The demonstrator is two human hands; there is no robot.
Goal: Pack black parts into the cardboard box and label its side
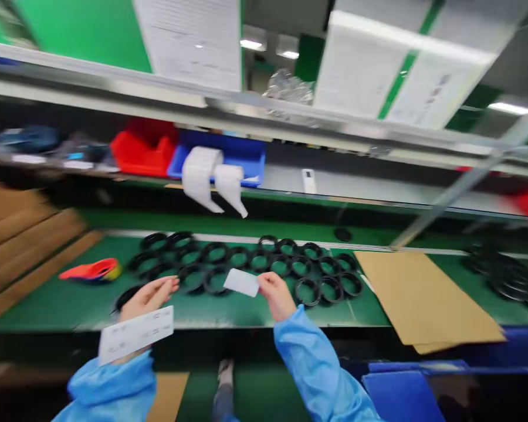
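Observation:
My left hand point(144, 299) is closed at the table's front edge, thumb and forefinger brought together. A white printed label strip point(136, 333) lies across this hand and wrist, held with it; how the lower fingers grip it is hidden. Between the thumb and fingertips of my right hand point(278, 296) is pinched a small white label point(242, 282), its visible face blank. Just beyond both hands, several black rings point(192, 278) stand close together in rows on the green table point(242, 313). One black ring point(125, 298) is partly hidden by my left hand.
Cardboard boxes point(30, 252) border the left, near a red tape dispenser point(92, 270). Brown cardboard sheets point(426, 296) lie right, with more black rings point(510, 275) beyond. A shelf above holds a red bin point(143, 149) and a blue bin point(246, 153) with hanging label rolls point(201, 176).

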